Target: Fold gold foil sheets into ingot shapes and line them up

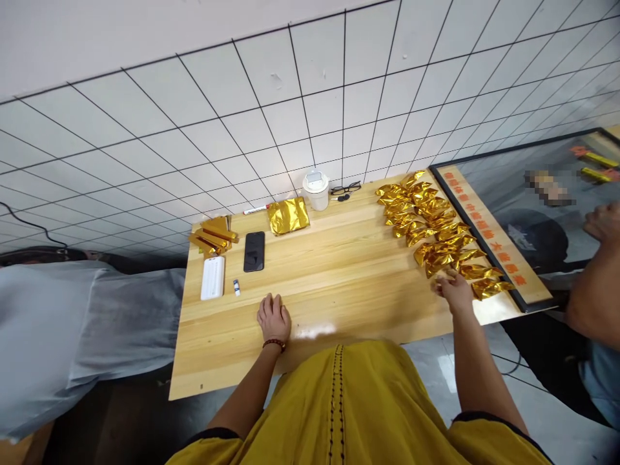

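My left hand [274, 320] lies flat on the wooden table [329, 278], fingers stretched out and nothing in them. A beaded bracelet [274, 344] circles that wrist. Over at the right, my right hand [455, 292] has its fingers closed on a folded gold foil piece [440, 276], mostly covered by the fingers. It is at the near edge of a group of folded gold foil pieces [426, 216], shaped like twisted ingots and laid in rows. A stack of flat gold foil sheets [288, 216] rests near the wall.
Further left lie folded gold strips [213, 236], a black phone [254, 251], a white power bank [212, 278] and a small white-blue item [236, 287]. By the wall are a lidded cup [317, 192], glasses [345, 188] and a marker [255, 210]. Another person's arm [598, 271] is at right.
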### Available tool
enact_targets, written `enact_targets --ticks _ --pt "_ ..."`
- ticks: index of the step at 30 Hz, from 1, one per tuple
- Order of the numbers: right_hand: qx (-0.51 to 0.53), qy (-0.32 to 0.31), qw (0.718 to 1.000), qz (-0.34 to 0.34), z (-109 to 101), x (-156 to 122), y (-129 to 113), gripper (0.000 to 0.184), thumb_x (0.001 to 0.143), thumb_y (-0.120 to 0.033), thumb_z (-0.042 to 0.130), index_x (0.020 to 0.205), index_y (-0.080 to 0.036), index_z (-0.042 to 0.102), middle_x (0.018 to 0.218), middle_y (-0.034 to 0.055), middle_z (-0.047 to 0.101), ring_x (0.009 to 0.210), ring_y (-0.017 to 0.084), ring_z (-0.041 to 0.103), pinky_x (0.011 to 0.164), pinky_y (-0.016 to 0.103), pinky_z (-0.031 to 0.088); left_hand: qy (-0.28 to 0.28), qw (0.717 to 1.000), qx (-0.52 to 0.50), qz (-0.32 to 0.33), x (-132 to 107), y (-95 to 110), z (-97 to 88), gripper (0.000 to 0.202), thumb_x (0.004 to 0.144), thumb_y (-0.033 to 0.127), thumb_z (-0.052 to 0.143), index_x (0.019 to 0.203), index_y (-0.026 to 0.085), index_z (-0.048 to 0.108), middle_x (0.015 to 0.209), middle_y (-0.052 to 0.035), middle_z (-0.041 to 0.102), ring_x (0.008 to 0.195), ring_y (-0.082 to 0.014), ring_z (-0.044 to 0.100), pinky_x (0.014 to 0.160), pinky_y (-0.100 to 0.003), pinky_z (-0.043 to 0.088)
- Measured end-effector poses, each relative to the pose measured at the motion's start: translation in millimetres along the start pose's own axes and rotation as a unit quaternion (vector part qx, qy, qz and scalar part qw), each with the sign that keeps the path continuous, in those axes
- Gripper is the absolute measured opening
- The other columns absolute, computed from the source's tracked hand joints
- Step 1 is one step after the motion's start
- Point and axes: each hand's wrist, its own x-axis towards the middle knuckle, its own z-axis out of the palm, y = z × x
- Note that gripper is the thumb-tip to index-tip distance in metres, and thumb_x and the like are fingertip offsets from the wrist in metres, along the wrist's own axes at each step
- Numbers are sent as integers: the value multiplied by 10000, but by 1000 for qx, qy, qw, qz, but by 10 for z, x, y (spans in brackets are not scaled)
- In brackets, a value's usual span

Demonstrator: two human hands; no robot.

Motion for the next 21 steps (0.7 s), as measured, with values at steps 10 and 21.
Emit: enact_targets --ticks 10,21 --pt "94 -30 994 37 671 -42 -63 612 536 -445 784 1047 -190 565 704 -33 631 515 106 568 463 240 506 -5 1000 1 -5 -3 14 -21 460 960 276 405 1357 131 587 1510 -193 442 1427 -351 325 1168 -563 228" --pt "31 29 999 9 688 -206 -35 667 606 -438 711 1185 -186 498 627 -98 536 485 94 504 438 203 422 3 1000 3 5 -15 9 -20 444 961 269 407 1331 123 605 1493 -199 464 1414 -350 352 1156 -553 255"
